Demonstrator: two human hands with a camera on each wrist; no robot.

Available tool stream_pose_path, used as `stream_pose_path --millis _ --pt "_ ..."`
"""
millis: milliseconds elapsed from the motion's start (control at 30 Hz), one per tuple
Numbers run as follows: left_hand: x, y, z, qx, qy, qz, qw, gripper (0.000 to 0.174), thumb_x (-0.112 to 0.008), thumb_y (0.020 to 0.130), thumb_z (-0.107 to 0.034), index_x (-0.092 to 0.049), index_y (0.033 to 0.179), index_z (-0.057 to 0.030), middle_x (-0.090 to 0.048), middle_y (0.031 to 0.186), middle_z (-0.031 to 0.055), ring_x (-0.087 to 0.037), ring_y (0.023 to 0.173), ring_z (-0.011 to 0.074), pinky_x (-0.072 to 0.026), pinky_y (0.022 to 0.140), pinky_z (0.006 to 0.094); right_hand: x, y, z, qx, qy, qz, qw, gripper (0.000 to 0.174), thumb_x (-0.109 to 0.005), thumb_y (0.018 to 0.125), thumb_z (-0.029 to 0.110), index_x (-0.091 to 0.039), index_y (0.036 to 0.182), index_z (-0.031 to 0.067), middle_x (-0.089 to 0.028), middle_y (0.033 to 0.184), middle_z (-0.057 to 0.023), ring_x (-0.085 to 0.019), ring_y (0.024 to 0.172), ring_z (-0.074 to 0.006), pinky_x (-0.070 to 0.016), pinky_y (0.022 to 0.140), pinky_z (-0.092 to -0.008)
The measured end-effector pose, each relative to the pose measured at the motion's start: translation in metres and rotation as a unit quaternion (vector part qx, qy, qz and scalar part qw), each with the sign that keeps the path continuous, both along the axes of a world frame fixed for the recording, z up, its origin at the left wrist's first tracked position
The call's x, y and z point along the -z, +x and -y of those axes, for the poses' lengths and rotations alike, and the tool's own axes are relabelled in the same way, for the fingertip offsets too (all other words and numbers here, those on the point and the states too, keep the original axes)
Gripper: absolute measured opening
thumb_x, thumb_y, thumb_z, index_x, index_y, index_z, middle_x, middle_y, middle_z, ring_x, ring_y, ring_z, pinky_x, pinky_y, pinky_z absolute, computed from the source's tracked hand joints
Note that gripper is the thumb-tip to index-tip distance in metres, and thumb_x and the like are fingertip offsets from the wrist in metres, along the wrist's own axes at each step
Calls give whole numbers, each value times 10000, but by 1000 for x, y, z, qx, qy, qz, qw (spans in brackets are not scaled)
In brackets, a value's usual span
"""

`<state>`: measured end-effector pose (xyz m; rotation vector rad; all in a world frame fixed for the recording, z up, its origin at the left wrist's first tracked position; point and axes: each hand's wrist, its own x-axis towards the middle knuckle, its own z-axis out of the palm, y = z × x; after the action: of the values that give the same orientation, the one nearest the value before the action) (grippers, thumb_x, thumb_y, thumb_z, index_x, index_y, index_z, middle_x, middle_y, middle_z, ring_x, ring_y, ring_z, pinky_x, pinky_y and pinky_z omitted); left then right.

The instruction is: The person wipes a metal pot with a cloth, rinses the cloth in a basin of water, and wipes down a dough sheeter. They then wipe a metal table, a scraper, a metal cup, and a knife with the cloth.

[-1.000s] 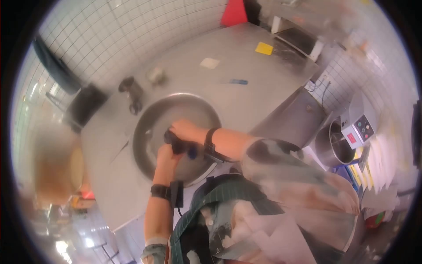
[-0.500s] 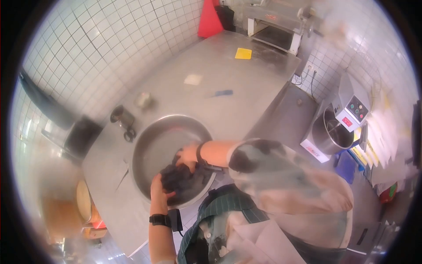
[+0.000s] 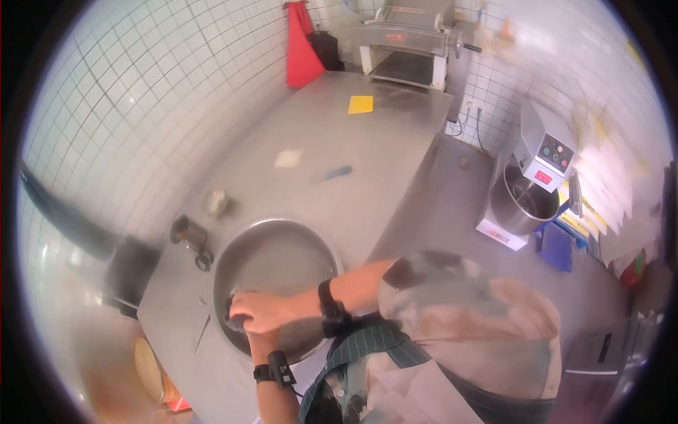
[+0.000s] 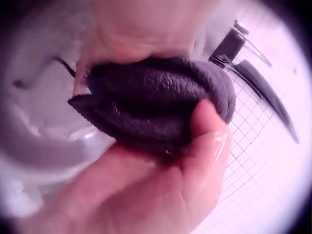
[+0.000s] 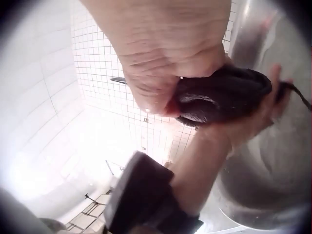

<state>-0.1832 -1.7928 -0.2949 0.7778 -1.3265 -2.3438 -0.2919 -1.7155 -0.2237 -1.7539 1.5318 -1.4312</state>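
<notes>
A dark, wet, folded cloth is bunched between both hands over a wide steel basin. My left hand grips it from below, the thumb pressed against a fold. From above, my right hand holds the same bundle with curled fingers. In the head view the right hand covers most of the left hand, and only a bit of cloth shows at the basin's left side. A thin dark strand trails from the bundle in both wrist views.
The basin stands on a steel table. A metal cup, a pale lump, a white piece, a blue strip and a yellow card lie beyond it. A mixer stands to the right.
The spread-out cloth in the basin is now gathered into a tight bundle. Both hands have come together and moved to the basin's left side; the head view has shifted.
</notes>
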Motion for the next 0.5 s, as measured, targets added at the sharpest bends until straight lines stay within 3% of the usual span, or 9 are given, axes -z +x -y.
stream_pose_path --millis 100,167,267,300,367,400,433,467,500 --pt "4 -16 14 35 -159 31 986 479 -620 839 -315 -485 1241 -93 -538 1211 108 -560 1064 284 -472 854 504 -4 10 -5 58 -7 -8 998 357 -622 727 215 -650 1076 145 -535 1198 -152 -526 1098 -383 -418 932 -514" --pt "11 -25 24 57 -288 37 955 451 -565 868 -338 -486 1239 -94 -533 1216 119 -541 1086 311 -455 862 556 -6 2 3 77 88 13 993 337 -666 760 296 -650 1079 187 -529 1224 -150 -519 1116 -376 -417 881 -571" --pt "28 -35 39 76 -445 23 892 426 -482 912 -372 -487 1237 -95 -526 1224 136 -513 1120 351 -431 875 634 -8 -12 11 83 116 14 990 308 -634 785 320 -666 1039 148 -576 1124 -153 -553 1061 -372 -448 844 -523" --pt "51 -34 53 76 -445 20 892 426 -482 912 -372 -487 1237 -95 -526 1224 136 -513 1120 351 -431 875 634 1 -18 18 103 110 9 989 300 -615 801 315 -670 1028 127 -594 1080 -163 -567 1036 -369 -458 833 -501" --pt "100 -26 80 38 -293 41 954 325 -501 908 -202 -497 1209 -78 -545 1189 129 -529 1102 322 -454 841 623 28 -37 34 113 111 -12 987 293 -593 815 299 -670 1020 104 -600 1046 -180 -575 1011 -367 -463 823 -483" --pt "80 -25 68 36 -294 40 954 325 -501 908 -202 -497 1209 -78 -545 1189 129 -529 1102 322 -454 841 623 38 -43 40 121 112 -31 986 290 -572 829 284 -670 1012 82 -606 1011 -197 -583 986 -366 -469 814 -465" --pt "36 -23 40 27 -226 55 972 319 -516 889 -169 -505 1192 -69 -554 1173 129 -546 1074 309 -480 810 602 41 -48 41 118 111 -33 986 290 -572 829 284 -670 1012 82 -606 1011 -197 -583 986 -366 -469 814 -465" --pt "11 -22 24 18 -156 69 985 314 -532 871 -137 -513 1176 -60 -562 1157 129 -564 1046 296 -505 778 581 40 -57 39 98 153 -120 976 286 -567 832 277 -669 995 66 -608 981 -201 -583 970 -361 -465 823 -461" --pt "17 -18 32 17 -155 68 985 314 -532 871 -137 -513 1176 -60 -562 1157 129 -564 1046 296 -505 778 581 41 -66 36 78 195 -204 956 283 -562 835 269 -668 978 49 -611 950 -205 -583 955 -356 -461 831 -457"
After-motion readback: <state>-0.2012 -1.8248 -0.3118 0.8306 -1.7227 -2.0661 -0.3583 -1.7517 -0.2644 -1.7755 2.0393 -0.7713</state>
